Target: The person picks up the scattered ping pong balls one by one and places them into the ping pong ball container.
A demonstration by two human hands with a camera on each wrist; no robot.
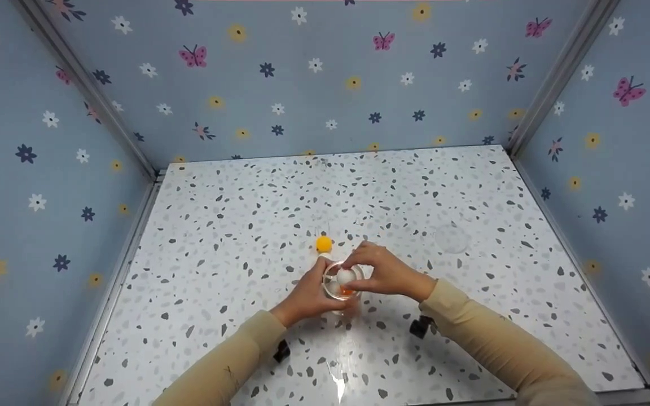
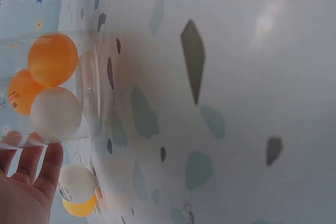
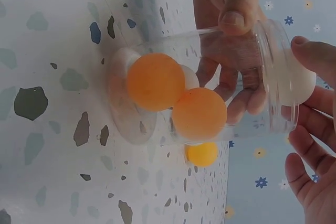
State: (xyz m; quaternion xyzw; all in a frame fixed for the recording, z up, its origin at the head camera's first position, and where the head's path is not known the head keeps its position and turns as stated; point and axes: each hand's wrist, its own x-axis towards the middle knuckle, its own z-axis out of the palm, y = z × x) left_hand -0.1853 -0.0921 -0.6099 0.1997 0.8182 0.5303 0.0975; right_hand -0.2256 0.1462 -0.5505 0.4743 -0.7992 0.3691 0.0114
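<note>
A clear jar [image 3: 118,114] stands upright on the speckled table, its mouth facing up. My left hand [image 1: 309,293] grips it round the side. With thumb and fingers, my right hand [image 1: 386,272] pinches a white ping-pong ball [image 1: 346,276] right in the jar's mouth. Inside the jar lie an orange ping-pong ball [image 3: 156,81], a second orange ball [image 3: 199,113] and a white ball [image 2: 56,113]. Just beyond the jar, a yellow-orange ball [image 1: 324,243] rests on the table beside another white ball [image 2: 77,183], which my left hand partly hides in the head view.
A clear round lid [image 1: 451,239] lies flat on the table [image 1: 246,225] to the right of the jar. Flower-patterned walls [image 1: 313,84] enclose the back and both sides. Dark wrist-camera mounts [image 1: 420,327] sit under my forearms.
</note>
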